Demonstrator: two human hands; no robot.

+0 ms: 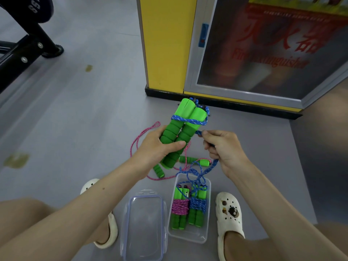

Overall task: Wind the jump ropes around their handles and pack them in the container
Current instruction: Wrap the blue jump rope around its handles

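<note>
My left hand (158, 147) grips a pair of green foam handles (180, 132) held side by side, tilted up and away. A blue rope (188, 120) makes one or two turns round their upper part. My right hand (224, 147) pinches that blue rope just right of the handles; the slack hangs down in a tangle (195, 172) over the clear container (207, 236). Inside the container lie two wound ropes: a pink one (179, 207) and a blue one (197, 205). A loose pink rope (143, 134) with green handles (188, 160) lies on the floor behind my hands.
The container's clear lid (144, 225) lies on the grey floor left of it. My feet in white clogs (228, 213) flank both. A yellow pillar (165, 44) and a fire extinguisher cabinet (263, 49) stand ahead; black gym equipment (24, 46) is at far left.
</note>
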